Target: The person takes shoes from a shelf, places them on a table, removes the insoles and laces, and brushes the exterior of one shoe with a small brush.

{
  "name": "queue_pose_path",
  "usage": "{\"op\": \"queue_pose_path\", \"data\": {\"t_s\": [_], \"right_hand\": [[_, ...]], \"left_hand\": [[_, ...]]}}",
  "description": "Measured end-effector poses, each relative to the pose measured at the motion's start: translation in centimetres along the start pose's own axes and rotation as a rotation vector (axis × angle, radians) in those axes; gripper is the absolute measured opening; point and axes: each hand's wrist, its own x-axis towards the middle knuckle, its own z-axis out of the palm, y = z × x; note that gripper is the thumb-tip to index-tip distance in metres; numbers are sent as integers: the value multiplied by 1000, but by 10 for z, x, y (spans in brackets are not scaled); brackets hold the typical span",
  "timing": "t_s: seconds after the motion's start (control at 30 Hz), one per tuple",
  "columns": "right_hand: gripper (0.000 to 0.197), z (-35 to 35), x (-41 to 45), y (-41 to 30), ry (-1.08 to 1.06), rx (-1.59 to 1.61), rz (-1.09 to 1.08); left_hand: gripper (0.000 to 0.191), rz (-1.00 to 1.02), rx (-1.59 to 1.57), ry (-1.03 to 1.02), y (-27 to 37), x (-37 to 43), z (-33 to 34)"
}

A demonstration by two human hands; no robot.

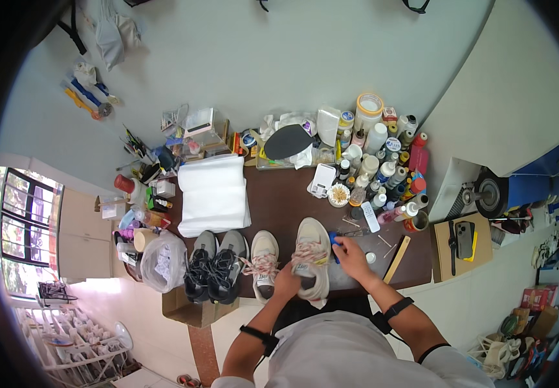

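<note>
A cream sneaker (311, 245) with pink-and-white laces stands at the table's front edge, toe pointing away from me. My left hand (287, 282) grips it by the side near the heel opening. In my right hand (351, 257) is a small blue object (334, 245), held against or very close to the shoe's right side; its kind cannot be made out. The matching cream sneaker (264, 259) stands just left of my left hand. Further left is a pair of grey-and-black sneakers (231, 262) with black laces.
Bottles (386, 172) crowd the table's back right, beside a tub of cotton swabs (339, 194). A wooden strip (397, 259), used swabs and a white cap (370, 257) lie right of my hand. White sheets (211, 194) and a lined bin (164, 262) are at left.
</note>
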Motion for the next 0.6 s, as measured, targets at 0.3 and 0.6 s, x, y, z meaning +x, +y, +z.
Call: {"op": "queue_pose_path", "data": {"t_s": [0.3, 0.6], "right_hand": [[54, -87, -10, -194, -211, 497, -308], [76, -118, -58, -269, -154, 378, -570]], "left_hand": [[45, 422, -555, -53, 85, -99, -94], [39, 706, -718, -108, 118, -104, -127]]}}
